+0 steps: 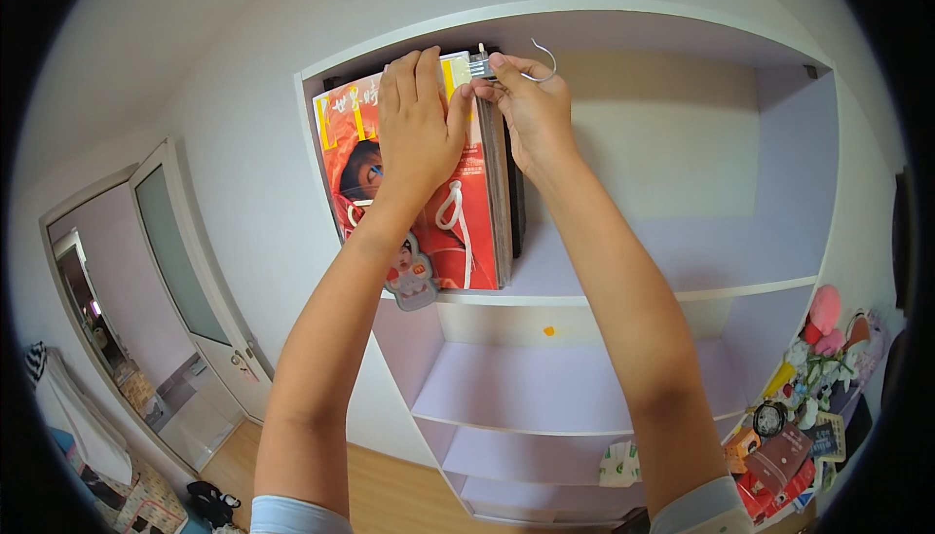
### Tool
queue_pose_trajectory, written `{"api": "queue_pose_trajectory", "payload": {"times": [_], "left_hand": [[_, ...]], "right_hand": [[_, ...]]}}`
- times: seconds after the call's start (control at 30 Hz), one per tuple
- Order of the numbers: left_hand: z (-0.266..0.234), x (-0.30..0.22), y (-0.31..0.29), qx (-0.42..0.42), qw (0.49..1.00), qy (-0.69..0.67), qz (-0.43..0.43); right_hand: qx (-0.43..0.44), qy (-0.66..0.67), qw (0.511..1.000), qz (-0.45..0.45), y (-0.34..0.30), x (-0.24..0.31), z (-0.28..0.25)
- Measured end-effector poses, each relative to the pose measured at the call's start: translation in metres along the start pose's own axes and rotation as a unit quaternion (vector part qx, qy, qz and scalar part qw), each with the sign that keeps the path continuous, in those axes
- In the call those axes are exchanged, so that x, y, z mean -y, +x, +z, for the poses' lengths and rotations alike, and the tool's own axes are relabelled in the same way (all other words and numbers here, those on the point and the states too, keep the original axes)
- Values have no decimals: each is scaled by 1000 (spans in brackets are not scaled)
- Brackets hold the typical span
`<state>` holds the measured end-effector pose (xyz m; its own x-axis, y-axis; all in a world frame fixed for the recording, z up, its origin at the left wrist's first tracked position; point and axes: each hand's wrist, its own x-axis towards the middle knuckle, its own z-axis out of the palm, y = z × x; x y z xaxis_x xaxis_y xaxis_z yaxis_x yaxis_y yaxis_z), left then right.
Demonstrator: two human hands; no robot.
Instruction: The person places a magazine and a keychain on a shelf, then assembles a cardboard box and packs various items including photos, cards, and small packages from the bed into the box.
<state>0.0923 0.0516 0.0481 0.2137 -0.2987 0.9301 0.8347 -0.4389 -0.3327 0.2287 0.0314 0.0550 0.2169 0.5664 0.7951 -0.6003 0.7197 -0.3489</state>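
Observation:
A red magazine with a hooded figure on its cover stands upright at the left end of the top shelf. My left hand lies flat over its upper cover, fingers stretched and thumb apart. By the magazine's upper right corner, my right hand pinches a small metal clip. A thin curved wire hook sticks out past those fingers; whether it joins the clip I cannot tell. Below my left wrist, a grey-edged charm with a cartoon figure hangs in front of the cover. Grey and dark edges of a stack show behind the magazine.
The white and lilac shelf unit has several levels. A small packet sits on a lower one, and an orange mark shows on the back panel. Flowers and pouches crowd the right side. A glazed door stands ajar at left.

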Motion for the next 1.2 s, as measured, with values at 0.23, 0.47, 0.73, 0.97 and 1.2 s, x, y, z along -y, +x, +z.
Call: {"api": "queue_pose_trajectory", "payload": {"times": [0.23, 0.47, 0.73, 0.97, 1.2], "left_hand": [[4, 4, -2, -4, 999, -32, -14], [-2, 3, -1, 24, 998, -45, -35], [-12, -4, -5, 46, 997, 6, -65], [-27, -53, -28, 99, 992, 14, -82], [-18, -58, -38, 91, 990, 44, -102]], "right_hand": [[11, -50, 999, 8, 6, 0, -13], [40, -96, 993, 48, -3, 12, -21], [55, -132, 989, 50, -19, 26, -28], [44, -114, 992, 41, -13, 43, -26], [62, -59, 990, 115, 15, 40, -35]]}}
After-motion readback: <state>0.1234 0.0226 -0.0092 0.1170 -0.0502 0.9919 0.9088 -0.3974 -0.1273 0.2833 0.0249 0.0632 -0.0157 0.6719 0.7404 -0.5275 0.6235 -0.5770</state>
